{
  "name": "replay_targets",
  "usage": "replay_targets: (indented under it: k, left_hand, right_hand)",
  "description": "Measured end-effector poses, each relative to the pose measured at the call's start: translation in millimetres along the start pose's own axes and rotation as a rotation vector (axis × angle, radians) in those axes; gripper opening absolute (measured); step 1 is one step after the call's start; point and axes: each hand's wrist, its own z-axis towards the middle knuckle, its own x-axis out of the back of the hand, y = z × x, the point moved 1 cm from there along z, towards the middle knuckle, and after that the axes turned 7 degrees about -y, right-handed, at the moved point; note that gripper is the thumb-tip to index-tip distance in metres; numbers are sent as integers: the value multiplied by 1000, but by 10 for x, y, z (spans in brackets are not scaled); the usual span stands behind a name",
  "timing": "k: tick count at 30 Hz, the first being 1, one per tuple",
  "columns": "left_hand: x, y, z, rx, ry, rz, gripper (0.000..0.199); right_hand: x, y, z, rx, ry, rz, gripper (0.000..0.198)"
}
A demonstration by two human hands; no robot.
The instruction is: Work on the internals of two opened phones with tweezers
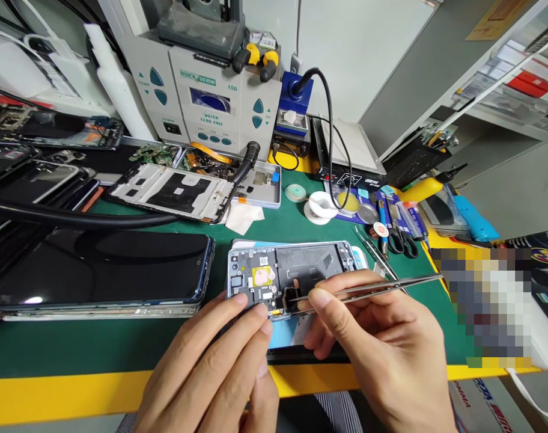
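Observation:
An opened phone [310, 260] lies near the middle of the bench with its inside facing up, showing a board with a pink patch in a yellow frame. My left hand [211, 355] steadies its near left corner, fingertips pressed on the edge. My right hand [368, 337] pinches metal tweezers [391, 284] between thumb and fingers. The tweezer tips reach a small black part [291, 296] by the phone's near edge; whether they grip it I cannot tell. Beneath the phone is a light blue pad [285, 334].
A large dark-screened phone [121, 270] lies left on the green mat [76, 349]. Behind it are another phone frame [175, 191] and a parts tray [269, 193]. A hot air station [211, 90] stands at the back. Solder spools [321, 205], scissors [402, 242] and more tweezers [377, 252] lie right.

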Motion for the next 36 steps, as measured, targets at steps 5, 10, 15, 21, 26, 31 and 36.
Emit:
replay_targets:
  k: [5, 10, 15, 21, 26, 31, 36]
  left_hand:
    - [22, -21, -2, -15, 3, 1, 40]
    - [25, -27, -9, -2, -2, -2, 41]
    - [36, -12, -17, 29, 11, -18, 39]
    - [27, -16, 0, 7, 11, -2, 38]
    - [43, -14, 0, 6, -15, -5, 39]
    - [55, -23, -11, 31, -3, -5, 39]
    - [32, -6, -1, 26, -9, -30, 40]
  right_hand:
    - [-1, 13, 2, 19, -3, -33, 17]
    - [4, 8, -14, 49, -9, -60, 18]
    - [-2, 8, -15, 49, -6, -65, 16]
    - [9, 21, -11, 21, 16, -12, 17]
    - [29, 27, -14, 40, 19, -9, 16]
    - [38, 24, -24, 65, 39, -18, 17]
    - [41, 17, -31, 43, 45, 3, 15]
